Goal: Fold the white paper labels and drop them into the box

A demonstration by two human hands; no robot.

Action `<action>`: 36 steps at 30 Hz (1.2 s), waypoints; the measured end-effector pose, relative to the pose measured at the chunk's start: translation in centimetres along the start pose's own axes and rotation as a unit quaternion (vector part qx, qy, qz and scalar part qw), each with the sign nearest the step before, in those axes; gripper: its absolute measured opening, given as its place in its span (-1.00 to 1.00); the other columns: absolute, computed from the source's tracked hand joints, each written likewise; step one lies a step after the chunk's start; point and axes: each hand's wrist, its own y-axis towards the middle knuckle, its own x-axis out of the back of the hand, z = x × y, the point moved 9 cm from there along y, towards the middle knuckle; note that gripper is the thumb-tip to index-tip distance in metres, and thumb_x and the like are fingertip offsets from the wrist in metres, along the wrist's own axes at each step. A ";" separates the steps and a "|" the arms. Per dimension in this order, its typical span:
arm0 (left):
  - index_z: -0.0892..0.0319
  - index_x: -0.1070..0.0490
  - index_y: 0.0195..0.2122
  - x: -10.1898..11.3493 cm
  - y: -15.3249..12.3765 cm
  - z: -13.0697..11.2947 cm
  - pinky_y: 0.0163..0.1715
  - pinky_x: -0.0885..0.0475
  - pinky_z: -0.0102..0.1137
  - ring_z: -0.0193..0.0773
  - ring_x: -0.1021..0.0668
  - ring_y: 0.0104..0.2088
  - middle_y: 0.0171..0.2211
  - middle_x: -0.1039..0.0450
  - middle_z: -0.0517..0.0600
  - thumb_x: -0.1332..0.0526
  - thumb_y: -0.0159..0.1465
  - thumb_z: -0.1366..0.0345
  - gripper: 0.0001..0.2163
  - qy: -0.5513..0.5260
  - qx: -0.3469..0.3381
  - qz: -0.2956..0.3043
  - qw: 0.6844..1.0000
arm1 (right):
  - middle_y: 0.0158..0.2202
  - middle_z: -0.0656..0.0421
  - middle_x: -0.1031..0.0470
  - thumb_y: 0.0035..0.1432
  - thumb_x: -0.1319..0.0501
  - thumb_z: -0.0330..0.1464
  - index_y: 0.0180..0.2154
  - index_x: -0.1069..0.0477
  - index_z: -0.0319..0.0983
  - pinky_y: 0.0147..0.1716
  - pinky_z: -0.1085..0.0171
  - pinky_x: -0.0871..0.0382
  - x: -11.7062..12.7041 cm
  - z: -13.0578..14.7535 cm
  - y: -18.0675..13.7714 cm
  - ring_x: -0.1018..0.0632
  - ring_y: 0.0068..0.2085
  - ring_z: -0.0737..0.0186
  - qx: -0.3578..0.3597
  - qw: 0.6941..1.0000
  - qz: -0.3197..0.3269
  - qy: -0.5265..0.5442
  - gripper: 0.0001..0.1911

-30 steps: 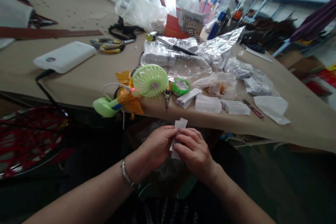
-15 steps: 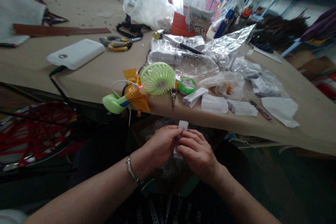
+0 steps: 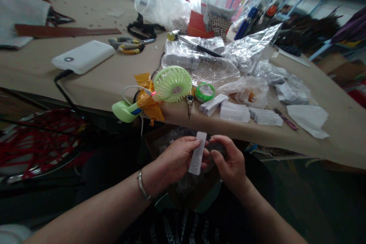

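In the head view, a narrow white printed label (image 3: pixel 198 153) is pinched between the thumb and fingers of my left hand (image 3: pixel 180 160). It stands nearly upright, small text facing me. Just to its right is my right hand (image 3: pixel 228 162), thumb and forefinger apart and curved, with nothing visible between them. Both hands are below the table's front edge, over a box with clear plastic (image 3: pixel 185 185) in it. On the table edge above lie stacks of similar labels: one tilted stack (image 3: pixel 213 105), a middle stack (image 3: pixel 234 112) and a right stack (image 3: pixel 265 116).
A green fan (image 3: pixel 173 84) is taped at the table edge, beside a soldering-iron-like tool (image 3: pixel 189 106) and a green round tin (image 3: pixel 205 91). Further off are a white power bank (image 3: pixel 83 57), pliers (image 3: pixel 130 45), a hammer (image 3: pixel 197 45) and plastic bags (image 3: pixel 248 91). Purple tweezers (image 3: pixel 286 119) lie right.
My right hand has drawn away to the right from the label and its fingers have parted. The label is now more fully visible in my left hand, which has barely moved.
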 end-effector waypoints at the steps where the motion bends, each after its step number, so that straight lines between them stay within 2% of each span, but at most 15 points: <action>1: 0.30 -0.44 -0.26 -0.2 -0.2 0.1 -0.51 -0.43 -0.37 -0.26 -0.50 -0.55 -0.46 -0.45 0.10 -0.15 0.21 0.31 -0.83 0.011 0.009 0.006 1.000 | -0.20 0.12 -0.46 0.13 -0.20 -0.31 -0.09 -0.33 -0.19 -0.16 0.22 -0.41 0.1 -1.5 0.2 -0.50 -0.17 0.22 -0.069 0.996 -0.016 0.044 -0.71; 3: 0.29 -0.42 -0.27 -0.7 -0.4 0.2 -0.50 -0.42 -0.38 -0.27 -0.50 -0.55 -0.46 -0.43 0.07 -0.14 0.23 0.29 -0.83 0.026 0.011 0.022 0.999 | -0.32 0.20 -0.44 0.08 -0.24 -0.25 -0.19 -0.35 -0.21 -0.31 0.32 -0.40 -0.8 -3.7 0.5 -0.48 -0.32 0.31 -0.179 0.973 -0.004 0.142 -0.74; 5: 0.29 -0.41 -0.30 -1.1 -0.7 0.2 -0.52 -0.41 -0.41 -0.30 -0.48 -0.56 -0.46 -0.42 0.05 -0.13 0.24 0.28 -0.83 0.032 0.008 0.036 0.999 | -0.44 0.26 -0.39 0.02 -0.27 -0.24 -0.32 -0.36 -0.24 -0.45 0.40 -0.32 -2.4 -4.7 0.7 -0.41 -0.45 0.39 -0.252 0.941 0.031 0.222 -0.77; 7: 0.29 -0.41 -0.32 -1.3 -0.8 0.3 -0.52 -0.40 -0.43 -0.33 -0.47 -0.57 -0.46 -0.42 0.05 -0.12 0.25 0.28 -0.83 0.036 0.005 0.046 0.998 | -0.54 0.29 -0.35 -0.01 -0.29 -0.25 -0.42 -0.35 -0.26 -0.54 0.43 -0.23 -3.5 -5.0 0.6 -0.32 -0.54 0.45 -0.299 0.915 0.038 0.270 -0.79; 10: 0.31 -0.42 -0.35 -1.4 -0.9 0.4 -0.52 -0.41 -0.46 -0.35 -0.48 -0.56 -0.44 -0.43 0.07 -0.14 0.23 0.29 -0.83 0.042 0.002 0.072 0.996 | -0.58 0.30 -0.34 -0.05 -0.31 -0.26 -0.46 -0.33 -0.26 -0.60 0.45 -0.16 -4.1 -4.9 0.3 -0.27 -0.59 0.47 -0.332 0.888 0.009 0.319 -0.77; 15: 0.28 -0.38 -0.40 -1.2 -1.0 0.7 -0.53 -0.41 -0.48 -0.34 -0.48 -0.55 -0.49 -0.39 0.01 -0.17 0.21 0.30 -0.86 0.028 0.015 0.088 0.996 | -0.57 0.31 -0.35 -0.01 -0.30 -0.27 -0.45 -0.34 -0.24 -0.60 0.47 -0.19 -4.5 -4.8 -0.1 -0.30 -0.59 0.48 -0.328 0.885 -0.005 0.330 -0.80; 18: 0.27 -0.34 -0.44 -1.3 -1.1 0.6 -0.60 -0.36 -0.51 -0.36 -0.45 -0.59 -0.54 -0.33 -0.04 -0.16 0.22 0.27 -0.83 0.031 0.006 0.102 0.994 | -0.45 0.28 -0.43 0.00 -0.31 -0.29 -0.39 -0.39 -0.23 -0.48 0.47 -0.30 -4.8 -4.8 0.1 -0.40 -0.48 0.46 -0.309 0.879 0.021 0.363 -0.83; 23: 0.28 -0.34 -0.38 -1.8 -1.5 0.8 -0.59 -0.33 -0.51 -0.37 -0.43 -0.59 -0.56 -0.33 -0.03 -0.16 0.23 0.21 -0.80 0.046 0.007 0.144 0.989 | -0.09 0.12 -0.47 -0.05 -0.31 -0.29 -0.17 -0.46 -0.22 -0.29 0.36 -0.41 -6.5 -3.5 0.1 -0.50 -0.24 0.30 -0.299 0.815 0.164 0.468 -0.66; 26: 0.26 -0.33 -0.33 -2.0 -1.7 1.1 -0.56 -0.34 -0.48 -0.36 -0.43 -0.57 -0.54 -0.34 -0.03 -0.15 0.23 0.23 -0.83 0.053 0.014 0.156 0.986 | -0.02 0.07 -0.44 -0.11 -0.32 -0.31 -0.24 -0.49 -0.26 -0.16 0.28 -0.42 -6.9 -2.6 0.0 -0.49 -0.09 0.16 -0.289 0.786 0.218 0.502 -0.69; 29: 0.26 -0.32 -0.35 -2.3 -1.8 1.3 -0.52 -0.34 -0.47 -0.36 -0.43 -0.56 -0.51 -0.34 -0.02 -0.14 0.24 0.22 -0.82 0.070 0.015 0.172 0.983 | -0.03 0.08 -0.44 -0.10 -0.32 -0.32 -0.33 -0.49 -0.26 -0.16 0.27 -0.42 -7.1 -2.3 0.0 -0.50 -0.11 0.16 -0.283 0.763 0.234 0.532 -0.77; 33: 0.28 -0.32 -0.41 -2.2 -1.6 1.6 -0.53 -0.32 -0.47 -0.38 -0.41 -0.59 -0.53 -0.33 -0.01 -0.12 0.24 0.20 -0.78 0.103 0.026 0.162 0.981 | -0.05 0.10 -0.45 -0.09 -0.32 -0.34 -0.34 -0.48 -0.24 -0.16 0.30 -0.41 -7.2 -2.7 -0.2 -0.49 -0.10 0.19 -0.282 0.761 0.230 0.537 -0.81; 36: 0.26 -0.31 -0.39 -2.2 -1.5 1.6 -0.54 -0.32 -0.47 -0.38 -0.41 -0.59 -0.53 -0.32 -0.03 -0.14 0.23 0.20 -0.80 0.105 0.028 0.161 0.981 | -0.06 0.11 -0.46 -0.10 -0.31 -0.36 -0.31 -0.49 -0.24 -0.14 0.30 -0.39 -7.1 -3.1 -0.3 -0.49 -0.11 0.21 -0.284 0.774 0.230 0.517 -0.78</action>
